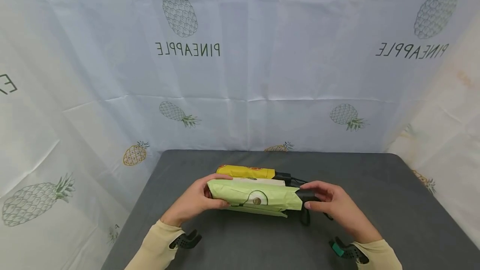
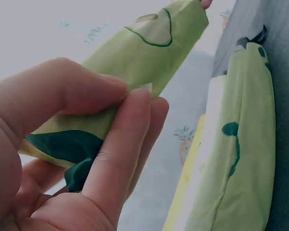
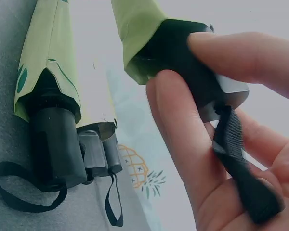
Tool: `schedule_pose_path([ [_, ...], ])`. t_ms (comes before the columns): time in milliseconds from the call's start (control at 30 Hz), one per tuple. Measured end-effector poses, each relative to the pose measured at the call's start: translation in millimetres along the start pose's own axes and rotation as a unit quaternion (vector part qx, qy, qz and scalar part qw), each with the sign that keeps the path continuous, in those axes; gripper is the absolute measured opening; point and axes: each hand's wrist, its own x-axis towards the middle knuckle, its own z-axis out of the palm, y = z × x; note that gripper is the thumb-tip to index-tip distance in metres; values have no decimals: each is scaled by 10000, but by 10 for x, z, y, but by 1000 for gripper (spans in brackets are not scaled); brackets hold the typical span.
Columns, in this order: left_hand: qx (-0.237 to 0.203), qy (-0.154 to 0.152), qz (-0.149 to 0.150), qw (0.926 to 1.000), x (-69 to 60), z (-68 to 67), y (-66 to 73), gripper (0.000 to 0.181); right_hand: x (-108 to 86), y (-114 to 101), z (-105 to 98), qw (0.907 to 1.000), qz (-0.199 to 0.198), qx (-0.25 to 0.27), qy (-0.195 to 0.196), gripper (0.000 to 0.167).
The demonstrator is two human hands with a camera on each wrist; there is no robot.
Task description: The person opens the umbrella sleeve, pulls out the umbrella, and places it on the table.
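A folded light-green umbrella (image 1: 277,197) with an eye-like print is held level above the table between both hands. My left hand (image 1: 196,199) pinches its closed fabric end, where a dark green patch shows in the left wrist view. My right hand (image 1: 335,203) grips the black handle (image 3: 188,57) between thumb and fingers, with a black wrist strap (image 3: 238,163) hanging across the palm. Below it lies a second green umbrella (image 2: 250,139). Beside that are a whitish umbrella (image 3: 89,72) and a yellow umbrella (image 1: 247,172), both partly hidden.
The umbrellas lie side by side on a dark grey table (image 1: 375,186), handles to the right. Loose wrist straps (image 3: 31,207) hang from the lying handles. A white curtain (image 1: 247,78) printed with pineapples stands behind the table and along both sides.
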Motion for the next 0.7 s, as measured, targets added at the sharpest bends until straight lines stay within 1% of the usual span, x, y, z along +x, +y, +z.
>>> schedule_pose_path([
  [67, 88, 16, 24, 10000, 12, 5, -12, 73, -2, -9, -5, 10000, 24, 52, 20, 53],
  [133, 176, 65, -11, 9998, 18, 9, -26, 71, -2, -13, -8, 10000, -11, 88, 27, 52],
  [233, 189, 141, -94, 9997, 24, 23, -45, 70, 3, -10, -6, 9999, -85, 114, 61, 53],
  [433, -147, 257, -253, 9992, 7, 50, -65, 72, 11, -16, 27, 9997, -1, 108, 218, 58],
  [533, -245, 269, -284, 9989, -1, 53, -69, 71, 5, -21, 42, 9992, -8, 121, 370, 55],
  [700, -345, 220, -229, 9989, -1, 50, -73, 72, -1, -22, 44, 9986, -69, 185, 491, 50],
])
